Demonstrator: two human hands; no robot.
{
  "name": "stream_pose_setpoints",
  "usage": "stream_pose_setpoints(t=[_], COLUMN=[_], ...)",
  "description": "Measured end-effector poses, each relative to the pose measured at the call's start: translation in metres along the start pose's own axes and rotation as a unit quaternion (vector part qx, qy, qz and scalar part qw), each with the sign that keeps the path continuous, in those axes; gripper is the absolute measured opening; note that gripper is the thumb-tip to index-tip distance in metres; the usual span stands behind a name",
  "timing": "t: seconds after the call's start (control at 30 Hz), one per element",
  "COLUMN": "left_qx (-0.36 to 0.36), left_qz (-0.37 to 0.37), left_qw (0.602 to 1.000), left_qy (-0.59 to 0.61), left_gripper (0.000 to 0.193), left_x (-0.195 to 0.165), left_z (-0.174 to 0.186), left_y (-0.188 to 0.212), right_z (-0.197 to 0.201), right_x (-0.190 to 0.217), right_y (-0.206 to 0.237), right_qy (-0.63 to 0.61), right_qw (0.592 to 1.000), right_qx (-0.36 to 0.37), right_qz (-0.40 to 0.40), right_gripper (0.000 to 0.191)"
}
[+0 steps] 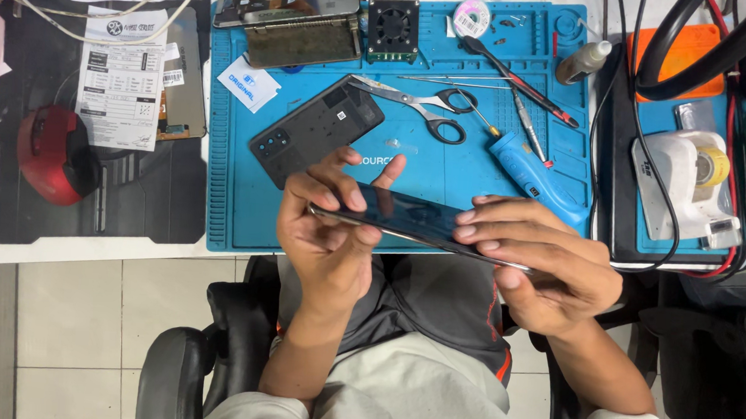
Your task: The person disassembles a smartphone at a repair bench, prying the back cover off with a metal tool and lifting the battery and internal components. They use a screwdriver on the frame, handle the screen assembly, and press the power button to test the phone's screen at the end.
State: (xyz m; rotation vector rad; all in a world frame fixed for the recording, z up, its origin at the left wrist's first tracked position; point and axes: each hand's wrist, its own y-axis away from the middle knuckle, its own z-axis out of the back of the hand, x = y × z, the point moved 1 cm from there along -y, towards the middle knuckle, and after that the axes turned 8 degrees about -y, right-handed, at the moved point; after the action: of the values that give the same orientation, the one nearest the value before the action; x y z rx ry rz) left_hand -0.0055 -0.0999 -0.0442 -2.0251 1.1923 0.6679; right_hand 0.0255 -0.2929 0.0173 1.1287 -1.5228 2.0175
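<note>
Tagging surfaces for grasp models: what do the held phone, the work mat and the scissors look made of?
Phone, held edge-on by left hand and right hand: glossy dark glass front, it mirrors light; thin shiny rim, probably metal. Work mat: matte blue, moulded compartments, likely silicone. Scissors: bright steel blades, black handles, seemingly plastic.

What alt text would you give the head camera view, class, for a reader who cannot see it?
Seen from above, a seated person's left hand and right hand hold a dark smartphone edge-on over a blue work mat. On the mat lie a black phone back cover, scissors and a blue screwdriver.
</note>
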Motion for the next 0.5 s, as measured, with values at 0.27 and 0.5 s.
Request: stream_pose_setpoints(t=[0.27, 0.5], left_qx=[-0.028, 0.014], left_qz=[0.093, 0.184], left_qw=[0.988, 0.98], left_qy=[0.117, -0.069], left_gripper=[0.028, 0.013], left_x=[0.008, 0.008], left_z=[0.004, 0.01], left_y=[-0.001, -0.008], right_z=[0.002, 0.003], right_x=[-0.001, 0.007], right_y=[0.004, -0.005], right_qy=[-0.007, -0.009], right_qw=[1.0, 0.994], right_qx=[-0.014, -0.058], right_qz=[-0.008, -0.096], right_gripper=[0.028, 0.022])
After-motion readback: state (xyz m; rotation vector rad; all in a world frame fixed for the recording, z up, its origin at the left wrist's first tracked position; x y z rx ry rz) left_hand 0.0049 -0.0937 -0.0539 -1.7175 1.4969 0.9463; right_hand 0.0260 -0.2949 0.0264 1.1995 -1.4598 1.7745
